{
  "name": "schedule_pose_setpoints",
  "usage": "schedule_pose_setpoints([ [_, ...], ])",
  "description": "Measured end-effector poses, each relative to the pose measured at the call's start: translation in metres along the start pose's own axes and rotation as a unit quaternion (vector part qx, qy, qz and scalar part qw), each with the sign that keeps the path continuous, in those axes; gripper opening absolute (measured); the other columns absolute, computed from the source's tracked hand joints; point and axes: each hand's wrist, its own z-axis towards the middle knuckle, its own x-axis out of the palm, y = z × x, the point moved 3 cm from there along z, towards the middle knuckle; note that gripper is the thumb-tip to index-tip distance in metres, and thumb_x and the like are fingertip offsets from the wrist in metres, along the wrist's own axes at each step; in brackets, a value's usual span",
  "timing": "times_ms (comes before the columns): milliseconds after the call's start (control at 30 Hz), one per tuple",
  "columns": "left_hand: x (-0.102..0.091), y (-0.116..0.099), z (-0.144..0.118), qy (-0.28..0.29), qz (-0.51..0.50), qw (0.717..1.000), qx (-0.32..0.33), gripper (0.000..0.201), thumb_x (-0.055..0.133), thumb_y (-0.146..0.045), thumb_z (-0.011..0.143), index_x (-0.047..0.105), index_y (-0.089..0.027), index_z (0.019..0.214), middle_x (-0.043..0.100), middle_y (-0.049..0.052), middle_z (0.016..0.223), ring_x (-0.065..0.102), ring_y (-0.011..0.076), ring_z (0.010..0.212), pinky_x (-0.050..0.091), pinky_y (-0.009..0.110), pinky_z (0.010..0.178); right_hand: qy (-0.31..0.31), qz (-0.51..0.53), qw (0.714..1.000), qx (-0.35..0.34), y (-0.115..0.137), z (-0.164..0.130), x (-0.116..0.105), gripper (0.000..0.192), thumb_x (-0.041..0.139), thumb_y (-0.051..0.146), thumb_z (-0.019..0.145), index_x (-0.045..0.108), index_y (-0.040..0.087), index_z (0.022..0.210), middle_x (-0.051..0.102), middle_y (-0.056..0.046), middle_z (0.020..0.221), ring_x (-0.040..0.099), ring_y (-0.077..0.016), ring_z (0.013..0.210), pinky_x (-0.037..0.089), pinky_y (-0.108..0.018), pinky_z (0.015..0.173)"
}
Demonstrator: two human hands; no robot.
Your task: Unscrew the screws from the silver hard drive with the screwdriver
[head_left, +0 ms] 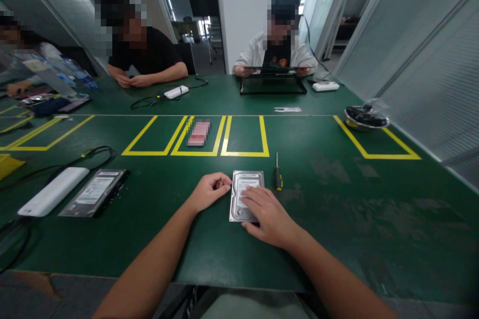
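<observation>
We see a green table (337, 199) with a hard drive (245, 187) lying flat near its front edge, a second drive (95, 192) and a white box (54, 190) well off to the left. Our right hand (267, 214) rests open and flat on the drive's lower right, fingers spread over its label and gripping nothing, while our left hand (209, 190), loosely curled, touches the drive's upper left edge. A small screwdriver (277, 174) lies just right of the drive.

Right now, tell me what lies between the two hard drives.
In the head view, only the left hand and bare green mat between the silver hard drive and the black-framed hard drive.
</observation>
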Motion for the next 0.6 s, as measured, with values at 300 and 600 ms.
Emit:
schedule_pose_setpoints([
  [300, 0.0, -0.009, -0.001, 0.065, 0.045, 0.997, 0.0, 0.023, 0.066, -0.036, 0.084, 0.072, -0.015, 0.092, 0.061, 0.002, 0.073, 0.049, 0.0121, 0.065, 0.038, 0.023, 0.06, 0.01, -0.008, 1.0, 0.003, 0.0, 0.0, 0.001, 0.055, 0.065, 0.029, 0.08, 0.055, 0.012, 0.132, 0.056, -0.015, 0.14, 0.044, -0.0303, 0.135, 0.026, -0.049, 0.117],
  [600, -0.003, -0.012, 0.002, 0.116, 0.089, 0.989, 0.035, 0.014, 0.065, -0.027, 0.086, 0.074, -0.019, 0.094, 0.065, 0.003, 0.085, 0.055, 0.014, 0.074, 0.043, 0.025, 0.07, 0.021, -0.01, 1.0, 0.012, 0.0, 0.001, 0.0, 0.055, 0.064, 0.029, 0.081, 0.055, 0.012, 0.133, 0.055, -0.014, 0.141, 0.043, -0.0298, 0.135, 0.025, -0.047, 0.118],
])
